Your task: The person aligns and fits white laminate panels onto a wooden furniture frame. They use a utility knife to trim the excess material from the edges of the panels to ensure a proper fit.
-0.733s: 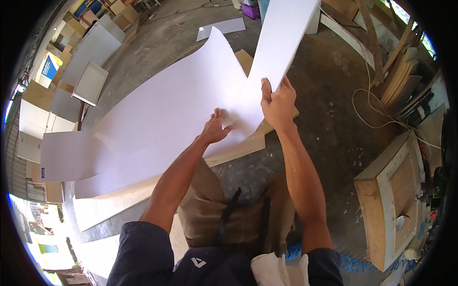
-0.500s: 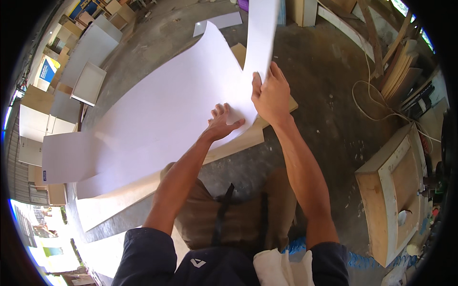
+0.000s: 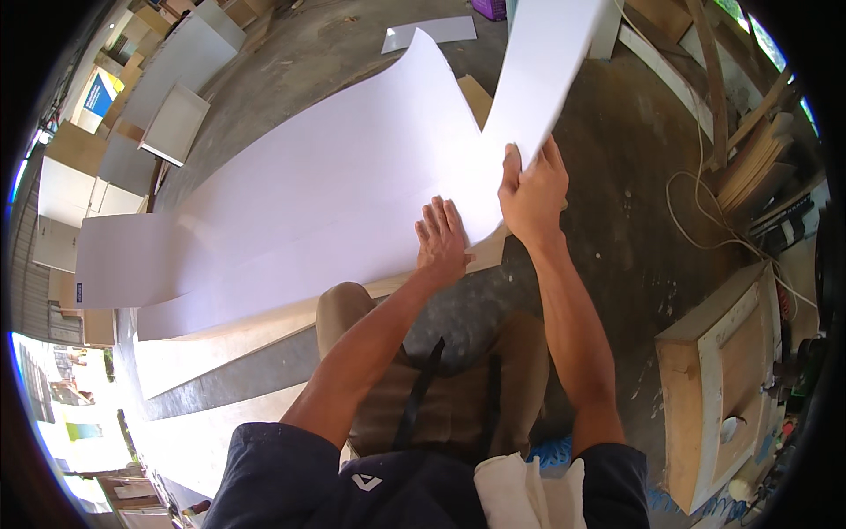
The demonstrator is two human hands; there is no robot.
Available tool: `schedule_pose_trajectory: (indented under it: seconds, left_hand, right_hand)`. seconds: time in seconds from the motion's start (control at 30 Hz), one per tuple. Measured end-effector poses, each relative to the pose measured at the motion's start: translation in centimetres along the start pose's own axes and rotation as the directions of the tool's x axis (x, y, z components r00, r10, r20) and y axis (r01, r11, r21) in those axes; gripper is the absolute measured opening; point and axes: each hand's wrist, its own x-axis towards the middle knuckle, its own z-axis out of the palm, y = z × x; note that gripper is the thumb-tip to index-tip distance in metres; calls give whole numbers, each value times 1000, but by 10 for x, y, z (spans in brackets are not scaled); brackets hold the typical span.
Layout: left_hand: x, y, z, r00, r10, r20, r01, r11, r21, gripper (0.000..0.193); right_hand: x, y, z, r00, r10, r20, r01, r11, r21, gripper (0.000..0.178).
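A large white laminate-like sheet (image 3: 326, 167) stretches from far left to in front of me, its far right corner curling up. From its right end a white strip (image 3: 546, 70) rises toward the top of the view, separated from the sheet by a V-shaped gap. My right hand (image 3: 536, 189) is closed round the strip's near part, thumb on its face and fingers behind. Just left of it, my left hand (image 3: 442, 238) presses on the sheet near its front edge, fingers outstretched. Beneath the sheet, a pale wooden board (image 3: 397, 280) shows along the front.
On the right stands a wooden frame-like box (image 3: 692, 379), with a pale cable (image 3: 674, 198) and stacked wood strips (image 3: 753, 167) beyond. Several panels and cabinet parts (image 3: 176, 123) line the far left. A small white panel (image 3: 429, 33) lies on the concrete floor ahead.
The strip in my right hand leans further right, and the gap has widened. My left hand has moved right and flattened onto the sheet near its front edge. The whole view has shifted slightly.
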Motion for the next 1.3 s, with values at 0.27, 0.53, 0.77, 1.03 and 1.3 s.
schedule_pose_trajectory:
  seconds: [0.27,0.53,0.77,1.03,1.3]
  left_hand:
    - [-4,-10,5,999,30,-30,-32,997,-64,113]
    - [-2,-9,-3,1000,7,-5,-8,995,-101,114]
    - [53,-107,-50,898,139,417,-27,964,-263,103]
    - [144,-162,-98,951,300,79,-307,946,103,130]
    - [180,-155,-98,902,325,283,-324,945,-52,150]
  right_hand:
    - [-12,8,1,998,51,-38,-43,981,187,25]
    - [-95,21,34,792,483,373,-576,793,198,23]
    - [-114,38,41,871,386,303,-476,815,330,20]
    - [-125,57,57,805,420,420,-526,833,175,23]
    - [-111,34,40,781,455,428,-586,771,250,12]
